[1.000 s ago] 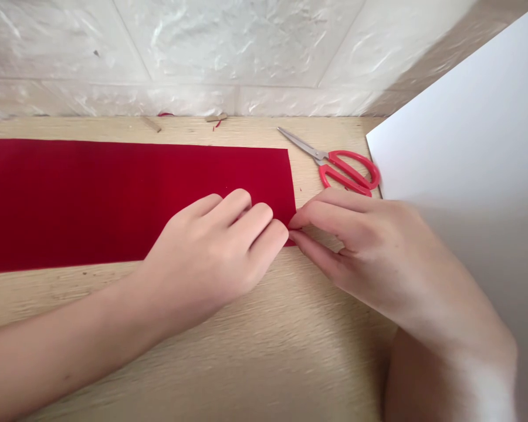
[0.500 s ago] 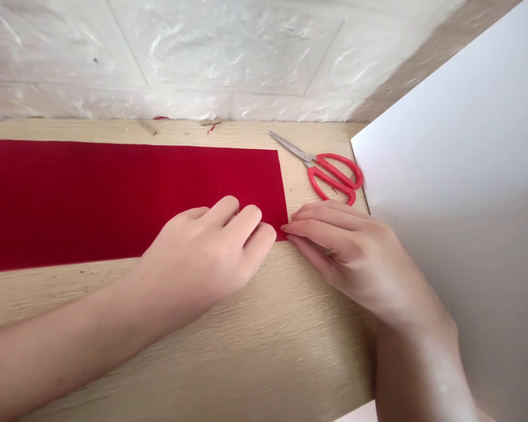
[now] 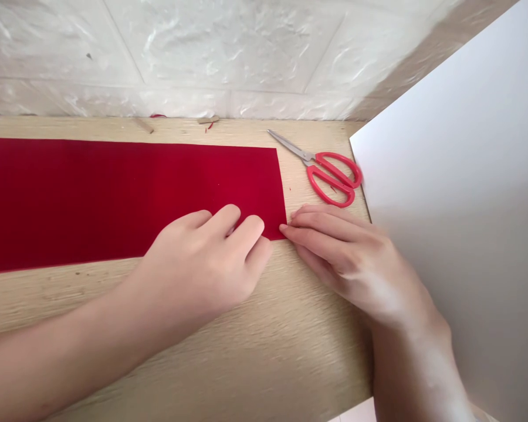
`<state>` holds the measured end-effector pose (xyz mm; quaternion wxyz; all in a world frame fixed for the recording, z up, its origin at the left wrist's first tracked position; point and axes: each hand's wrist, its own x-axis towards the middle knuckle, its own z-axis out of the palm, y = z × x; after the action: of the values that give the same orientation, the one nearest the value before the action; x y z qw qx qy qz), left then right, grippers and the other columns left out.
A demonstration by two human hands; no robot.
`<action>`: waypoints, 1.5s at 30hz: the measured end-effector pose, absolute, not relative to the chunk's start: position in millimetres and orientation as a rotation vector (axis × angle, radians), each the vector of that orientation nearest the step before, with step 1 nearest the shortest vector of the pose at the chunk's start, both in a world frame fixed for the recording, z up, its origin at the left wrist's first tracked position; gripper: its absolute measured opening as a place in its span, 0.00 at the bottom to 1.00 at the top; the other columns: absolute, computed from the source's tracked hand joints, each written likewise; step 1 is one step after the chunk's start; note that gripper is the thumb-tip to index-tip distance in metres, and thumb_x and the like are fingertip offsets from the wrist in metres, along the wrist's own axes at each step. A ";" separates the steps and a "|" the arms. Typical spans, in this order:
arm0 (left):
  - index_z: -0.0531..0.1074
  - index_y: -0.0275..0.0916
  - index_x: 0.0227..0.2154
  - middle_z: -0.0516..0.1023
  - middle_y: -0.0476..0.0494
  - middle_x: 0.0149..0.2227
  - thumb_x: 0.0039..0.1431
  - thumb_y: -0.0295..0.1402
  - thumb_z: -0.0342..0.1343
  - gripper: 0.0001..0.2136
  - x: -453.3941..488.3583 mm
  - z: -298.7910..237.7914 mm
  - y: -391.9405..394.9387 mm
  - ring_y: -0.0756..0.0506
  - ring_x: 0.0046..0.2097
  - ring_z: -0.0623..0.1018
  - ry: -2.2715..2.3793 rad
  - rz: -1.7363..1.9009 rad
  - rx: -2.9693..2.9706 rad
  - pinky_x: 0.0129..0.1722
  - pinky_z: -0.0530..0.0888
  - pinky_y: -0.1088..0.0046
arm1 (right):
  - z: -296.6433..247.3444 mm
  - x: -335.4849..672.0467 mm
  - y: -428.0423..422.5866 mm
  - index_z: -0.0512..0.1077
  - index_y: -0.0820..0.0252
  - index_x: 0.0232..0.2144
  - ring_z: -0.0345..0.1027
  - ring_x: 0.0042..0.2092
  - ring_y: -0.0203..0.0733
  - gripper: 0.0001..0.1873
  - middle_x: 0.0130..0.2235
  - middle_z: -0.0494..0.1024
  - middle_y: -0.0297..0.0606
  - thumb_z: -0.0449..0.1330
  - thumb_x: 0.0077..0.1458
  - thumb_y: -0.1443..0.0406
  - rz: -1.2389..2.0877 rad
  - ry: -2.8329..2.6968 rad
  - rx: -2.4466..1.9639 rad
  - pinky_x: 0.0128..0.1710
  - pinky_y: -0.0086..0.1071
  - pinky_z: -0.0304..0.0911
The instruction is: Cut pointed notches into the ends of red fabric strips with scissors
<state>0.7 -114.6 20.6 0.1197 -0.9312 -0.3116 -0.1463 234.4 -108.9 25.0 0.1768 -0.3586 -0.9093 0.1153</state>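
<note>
A long red sheet (image 3: 114, 193), paper or cloth by its look, lies flat across the table and runs out of view on the left. My left hand (image 3: 211, 252) rests over its front edge near the right end, fingers curled down and their tips hidden. At the front right corner of the sheet is my right hand (image 3: 343, 249), fingers held together, one fingertip on the corner and the thumb mostly hidden. Behind that hand lies a pair of scissors (image 3: 310, 158) with red handles, blades closed and pointing to the back left.
The pale wooden table (image 3: 229, 363) meets a white brick-patterned wall (image 3: 229, 53) at the back. A white panel (image 3: 466, 176) rises along the right side. Small scraps (image 3: 208, 119) lie at the foot of the wall.
My left hand has shifted slightly down toward me, its fingers more curled. The thumb of my right hand has slipped from sight below the fingers. The sheet has hardly moved.
</note>
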 end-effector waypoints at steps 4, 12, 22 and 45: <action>0.80 0.34 0.29 0.83 0.43 0.31 0.60 0.13 0.52 0.15 -0.3 18.0 -115.8 0.47 0.26 0.76 -0.882 -0.436 -2.723 0.18 0.69 0.70 | 26.7 233.8 -110.0 0.80 0.59 0.43 0.79 0.52 0.49 0.10 0.47 0.84 0.45 0.59 0.68 0.73 0.362 -2.586 -1.056 0.53 0.43 0.78; 0.81 0.33 0.31 0.84 0.41 0.33 0.59 0.12 0.54 0.13 -1.6 18.1 -116.7 0.47 0.26 0.78 -0.845 -0.423 -2.732 0.17 0.68 0.70 | 20.0 238.2 -114.1 0.80 0.66 0.47 0.79 0.52 0.51 0.11 0.48 0.84 0.50 0.61 0.65 0.74 0.294 -2.552 -1.029 0.55 0.44 0.78; 0.81 0.33 0.30 0.85 0.41 0.34 0.59 0.12 0.53 0.14 1.0 15.7 -117.1 0.46 0.27 0.79 -0.866 -0.421 -2.716 0.16 0.69 0.71 | 19.7 241.0 -114.2 0.80 0.63 0.49 0.80 0.53 0.51 0.13 0.51 0.84 0.50 0.59 0.66 0.74 0.327 -2.531 -1.074 0.54 0.45 0.78; 0.77 0.24 0.36 0.84 0.24 0.44 0.63 0.23 0.58 0.05 8.4 3.4 -128.8 0.29 0.52 0.84 -0.899 -0.537 -2.728 0.57 0.81 0.51 | 25.7 216.4 -117.4 0.80 0.65 0.36 0.80 0.44 0.51 0.14 0.47 0.86 0.48 0.55 0.64 0.78 -0.001 -2.567 -1.216 0.39 0.41 0.76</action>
<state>8.4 -128.8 3.4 0.1097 -0.9280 -0.3057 -0.1825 216.4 -117.4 25.7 0.1499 -0.4231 -0.8936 -0.0004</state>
